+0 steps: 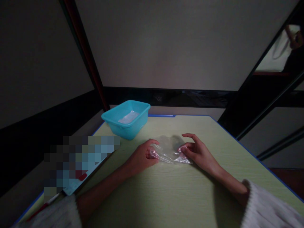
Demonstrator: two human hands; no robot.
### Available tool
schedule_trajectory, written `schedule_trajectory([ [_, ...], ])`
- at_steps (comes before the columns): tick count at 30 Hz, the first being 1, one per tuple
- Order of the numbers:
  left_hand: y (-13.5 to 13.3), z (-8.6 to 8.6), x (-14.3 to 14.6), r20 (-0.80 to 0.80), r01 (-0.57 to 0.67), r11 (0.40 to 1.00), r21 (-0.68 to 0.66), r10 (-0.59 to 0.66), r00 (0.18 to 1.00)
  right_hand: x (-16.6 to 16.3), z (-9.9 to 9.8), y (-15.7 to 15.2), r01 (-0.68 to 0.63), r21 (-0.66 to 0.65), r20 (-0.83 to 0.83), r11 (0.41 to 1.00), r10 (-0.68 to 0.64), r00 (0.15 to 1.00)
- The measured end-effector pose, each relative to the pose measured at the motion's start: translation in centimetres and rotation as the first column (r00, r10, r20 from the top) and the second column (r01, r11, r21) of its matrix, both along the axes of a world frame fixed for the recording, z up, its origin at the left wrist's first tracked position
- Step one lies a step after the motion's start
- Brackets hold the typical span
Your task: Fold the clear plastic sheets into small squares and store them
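A clear plastic bag (pixel 167 151) lies crumpled on the pale green table (pixel 180 196), between my two hands. My left hand (pixel 140 157) pinches the bag's left edge with curled fingers. My right hand (pixel 198 151) grips the bag's right edge, its thumb and lower fingers closed on the plastic while the index finger arches above. Both wrists come out of white knitted sleeves.
A turquoise plastic tub (pixel 127 122) stands at the table's far left corner with a clear flat bag (pixel 128 117) inside. A blurred-out patch (pixel 80 161) covers things at the left edge. Grey partition walls and dark frame bars surround the blue-edged table.
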State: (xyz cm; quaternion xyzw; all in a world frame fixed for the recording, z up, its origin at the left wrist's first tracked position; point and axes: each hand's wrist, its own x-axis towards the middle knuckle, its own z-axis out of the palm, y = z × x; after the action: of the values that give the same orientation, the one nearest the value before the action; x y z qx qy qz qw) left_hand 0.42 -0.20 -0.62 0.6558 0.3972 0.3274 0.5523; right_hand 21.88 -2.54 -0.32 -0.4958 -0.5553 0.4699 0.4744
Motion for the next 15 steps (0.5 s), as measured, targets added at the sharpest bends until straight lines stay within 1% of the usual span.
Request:
schedule_trajectory([
  [5,0.28,-0.23,-0.03,-0.006,0.008,1.0,0.018,-0.008,1.0,-0.03,-0.02,0.0,-0.003,0.002,0.007,1.0,0.003,1.0],
  [15,0.55,-0.55,0.11,0.058,0.065,0.997,-0.05,-0.062,0.996,-0.02,-0.19,0.05,-0.015,0.005,-0.002,1.0,0.015,1.0],
])
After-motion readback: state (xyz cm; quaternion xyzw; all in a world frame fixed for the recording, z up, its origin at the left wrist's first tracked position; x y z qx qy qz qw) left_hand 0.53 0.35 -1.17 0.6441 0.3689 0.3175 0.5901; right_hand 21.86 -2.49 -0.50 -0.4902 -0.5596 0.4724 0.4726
